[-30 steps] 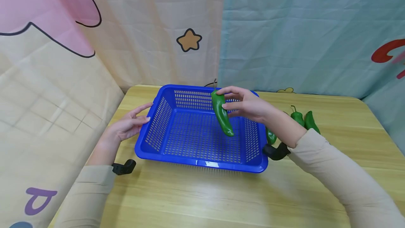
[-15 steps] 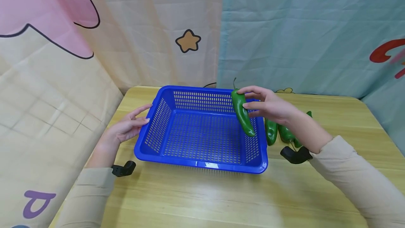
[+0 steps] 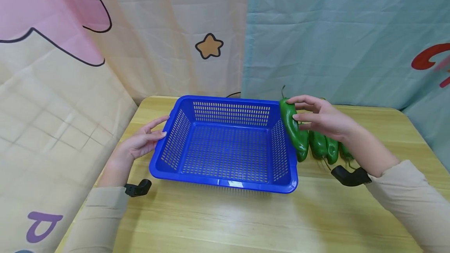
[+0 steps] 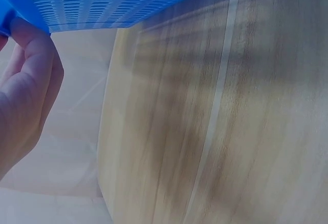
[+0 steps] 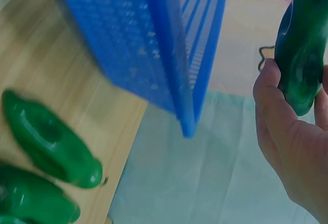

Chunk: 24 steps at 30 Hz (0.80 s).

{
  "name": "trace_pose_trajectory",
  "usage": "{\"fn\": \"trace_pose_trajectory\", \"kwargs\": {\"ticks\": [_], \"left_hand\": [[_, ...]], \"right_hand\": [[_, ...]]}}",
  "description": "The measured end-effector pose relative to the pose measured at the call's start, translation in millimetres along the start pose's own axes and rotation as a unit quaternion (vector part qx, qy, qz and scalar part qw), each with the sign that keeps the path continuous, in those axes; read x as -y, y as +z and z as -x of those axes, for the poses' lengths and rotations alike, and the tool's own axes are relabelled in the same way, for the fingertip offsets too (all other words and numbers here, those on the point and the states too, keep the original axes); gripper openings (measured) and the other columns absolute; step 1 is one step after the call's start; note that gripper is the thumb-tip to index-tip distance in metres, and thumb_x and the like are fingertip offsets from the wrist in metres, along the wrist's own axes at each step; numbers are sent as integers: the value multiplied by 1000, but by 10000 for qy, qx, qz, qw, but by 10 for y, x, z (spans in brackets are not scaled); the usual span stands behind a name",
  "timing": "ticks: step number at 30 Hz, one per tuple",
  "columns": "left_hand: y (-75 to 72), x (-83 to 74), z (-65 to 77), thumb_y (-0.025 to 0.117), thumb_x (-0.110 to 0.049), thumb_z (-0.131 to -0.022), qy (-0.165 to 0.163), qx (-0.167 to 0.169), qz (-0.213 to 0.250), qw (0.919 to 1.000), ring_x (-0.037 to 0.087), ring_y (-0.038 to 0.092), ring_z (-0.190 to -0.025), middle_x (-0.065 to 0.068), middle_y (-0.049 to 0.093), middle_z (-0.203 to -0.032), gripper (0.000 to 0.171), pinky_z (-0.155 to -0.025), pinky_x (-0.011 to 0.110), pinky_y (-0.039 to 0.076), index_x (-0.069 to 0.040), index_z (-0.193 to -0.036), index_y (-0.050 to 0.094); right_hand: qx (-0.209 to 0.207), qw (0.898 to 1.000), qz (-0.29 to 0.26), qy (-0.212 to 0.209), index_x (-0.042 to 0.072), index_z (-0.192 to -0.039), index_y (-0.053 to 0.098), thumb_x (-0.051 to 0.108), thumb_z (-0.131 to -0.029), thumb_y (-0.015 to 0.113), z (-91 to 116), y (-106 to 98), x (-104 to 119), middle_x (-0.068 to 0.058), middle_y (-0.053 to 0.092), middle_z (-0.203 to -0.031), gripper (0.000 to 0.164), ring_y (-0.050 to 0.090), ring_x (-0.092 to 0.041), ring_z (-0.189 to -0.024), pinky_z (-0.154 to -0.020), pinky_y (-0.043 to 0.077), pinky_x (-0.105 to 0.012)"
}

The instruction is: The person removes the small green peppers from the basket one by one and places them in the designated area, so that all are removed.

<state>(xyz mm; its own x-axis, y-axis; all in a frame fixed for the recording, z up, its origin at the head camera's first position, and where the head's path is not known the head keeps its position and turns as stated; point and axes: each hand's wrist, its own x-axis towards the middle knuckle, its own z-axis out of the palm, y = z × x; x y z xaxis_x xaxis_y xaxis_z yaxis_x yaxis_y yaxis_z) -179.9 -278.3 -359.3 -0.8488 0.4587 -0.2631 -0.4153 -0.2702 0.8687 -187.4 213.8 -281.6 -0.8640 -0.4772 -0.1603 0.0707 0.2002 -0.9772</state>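
A blue plastic basket [image 3: 211, 182] with slotted walls stands on the table, nothing inside it. My left hand [image 3: 140, 141] pinches its left rim between thumb and fingers; the left wrist view shows that hand [image 4: 31, 75] at the basket's edge. With fingertips and thumb my right hand [image 3: 325, 120] holds a long green pepper [image 3: 289, 118], stem up and tilted, over the basket's right rim. In the right wrist view the held pepper [image 5: 302, 49] appears higher than the rim. Another green pepper [image 3: 302, 154] lies just beyond that rim, partly hidden behind the held one.
Several more green peppers [image 3: 318, 146] lie on the wooden table [image 3: 218, 221] right of the basket, some partly under my right forearm. Printed curtains [image 3: 299, 42] hang behind the table and along its left side. Each wrist wears a black camera mount [image 3: 349, 177].
My right hand has carried the pepper rightward, from above the basket's inside to its right rim. Peppers that the forearm covered now show more. The left hand and basket have stayed almost still.
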Motion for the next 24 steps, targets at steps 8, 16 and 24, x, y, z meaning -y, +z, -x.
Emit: {"fn": "trace_pose_trajectory", "kwargs": {"ticks": [8,16,24], "left_hand": [[-14,25,10,42,5,-96,135,90,-154,9997,19,65,-87,10,65,-102,61,-75,29,55,-11,-147,13],[-45,28,11,40,6,-96,164,189,-115,9996,20,66,-87,10,65,-102,56,-75,30,55,-14,-144,20],[-51,35,4,38,6,-97,151,190,-133,9996,20,65,-87,10,64,-102,59,-75,30,55,-13,-147,15]], "right_hand": [[-240,9997,67,13,22,-126,49,8,-95,52,147,-169,-71,-11,28,-136,34,51,-14,-104,-79,51,-30],[-318,9975,-582,-253,19,-123,54,-1,-94,51,242,-324,-189,-4,43,-121,36,55,-14,-89,-71,52,-30],[-374,9962,-690,-389,18,-125,53,-3,-94,48,383,-509,-279,0,48,-117,37,57,-11,-92,-72,53,-27]]}}
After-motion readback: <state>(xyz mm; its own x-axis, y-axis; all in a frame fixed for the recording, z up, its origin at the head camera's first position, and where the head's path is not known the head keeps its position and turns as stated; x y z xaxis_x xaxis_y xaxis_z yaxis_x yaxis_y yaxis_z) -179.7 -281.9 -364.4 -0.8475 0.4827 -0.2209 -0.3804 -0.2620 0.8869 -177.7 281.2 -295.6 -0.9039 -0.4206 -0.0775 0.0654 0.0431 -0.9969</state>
